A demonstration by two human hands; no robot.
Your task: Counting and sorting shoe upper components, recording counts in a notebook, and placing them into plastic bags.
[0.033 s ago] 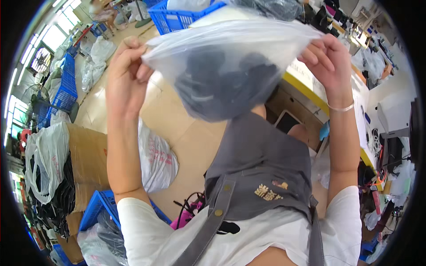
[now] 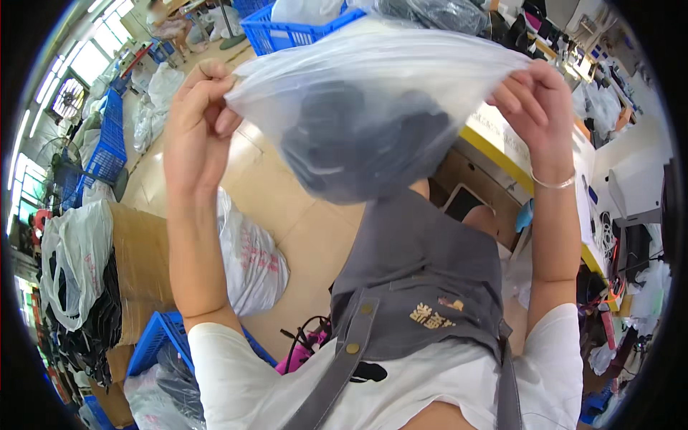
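A clear plastic bag [image 2: 387, 57] hangs raised in front of me, stretched wide between both hands. Dark, soft-looking contents [image 2: 358, 140] fill its lower part; their exact kind is blurred by the plastic. My left hand [image 2: 201, 125] pinches the bag's upper left corner between thumb and fingers. On the other side, my right hand [image 2: 534, 115], with a bracelet at the wrist, grips the upper right corner with curled fingers. The bag hangs above the lap of my grey apron [image 2: 423, 244].
At right runs a white table [image 2: 502, 136] with a yellow edge. Beyond the bag stands a blue crate [image 2: 287, 32]. To my left are a cardboard box [image 2: 140, 265], a white sack [image 2: 251, 258] on the floor and another blue crate [image 2: 154, 340]. A person [image 2: 168, 21] sits far off.
Both hands have spread slightly apart, drawing the bag's top edge a little wider. The bag's bottom hangs slightly lower.
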